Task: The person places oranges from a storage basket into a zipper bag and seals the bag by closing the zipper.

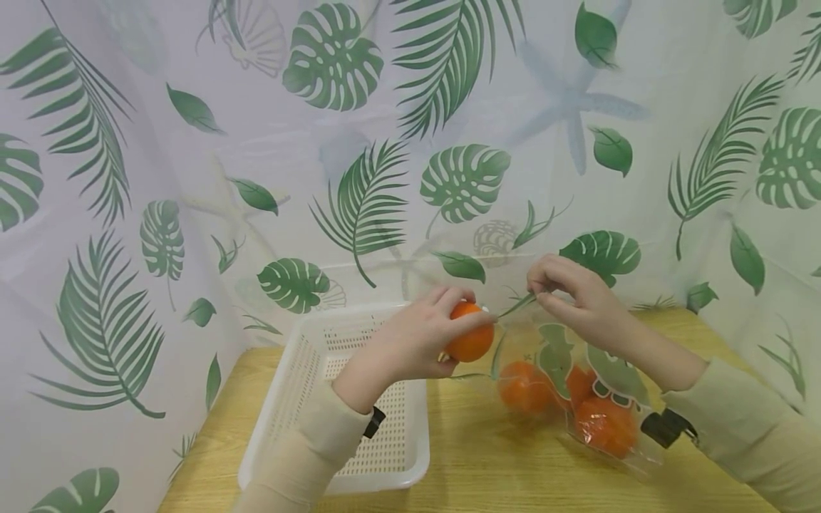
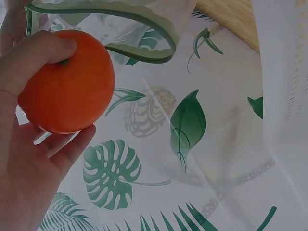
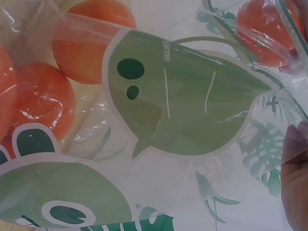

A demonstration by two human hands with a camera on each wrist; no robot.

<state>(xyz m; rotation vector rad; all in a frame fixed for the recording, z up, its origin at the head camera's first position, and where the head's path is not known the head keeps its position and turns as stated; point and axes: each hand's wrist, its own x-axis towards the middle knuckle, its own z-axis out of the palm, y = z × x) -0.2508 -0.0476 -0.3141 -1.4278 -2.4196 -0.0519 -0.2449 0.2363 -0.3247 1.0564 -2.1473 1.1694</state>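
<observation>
An orange (image 1: pixel 473 336) is gripped in my left hand (image 1: pixel 410 335), above the right side of the white basket. The left wrist view shows the thumb across the top of this orange (image 2: pixel 79 91), near its green stem spot, with fingers beneath. My right hand (image 1: pixel 580 299) pinches the green-edged rim of a clear zip bag (image 1: pixel 556 356). In the left wrist view, the bag's mouth gapes in a loop behind the orange. Several oranges (image 1: pixel 606 426) lie inside the bag, which has green cartoon prints (image 3: pixel 183 101). Part of them is hidden behind these prints.
A white perforated plastic basket (image 1: pixel 420 456) stands on the wooden table (image 1: pixel 474 463), left of the bag. White sheeting with green leaf prints (image 1: pixel 465 182) hangs behind the table and along both sides. Black camera straps circle both sleeves.
</observation>
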